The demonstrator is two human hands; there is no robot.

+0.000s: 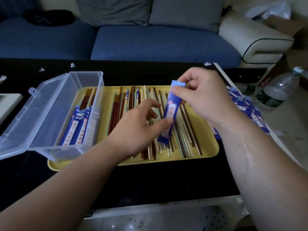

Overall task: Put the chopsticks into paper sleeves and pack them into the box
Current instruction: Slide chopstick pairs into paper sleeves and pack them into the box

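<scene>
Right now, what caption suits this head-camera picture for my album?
Left hand and right hand hold a blue paper sleeve over loose chopsticks on a yellow tray; open clear box at left.

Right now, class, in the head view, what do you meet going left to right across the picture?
clear plastic box → left hand → blue paper sleeve → right hand → pile of paper sleeves → water bottle

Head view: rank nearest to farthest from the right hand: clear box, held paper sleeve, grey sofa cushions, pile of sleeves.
1. paper sleeve, pinched in the right hand itself.
2. pile of sleeves, just right of its wrist.
3. clear box, across on the left.
4. grey sofa cushions, far back.
</scene>
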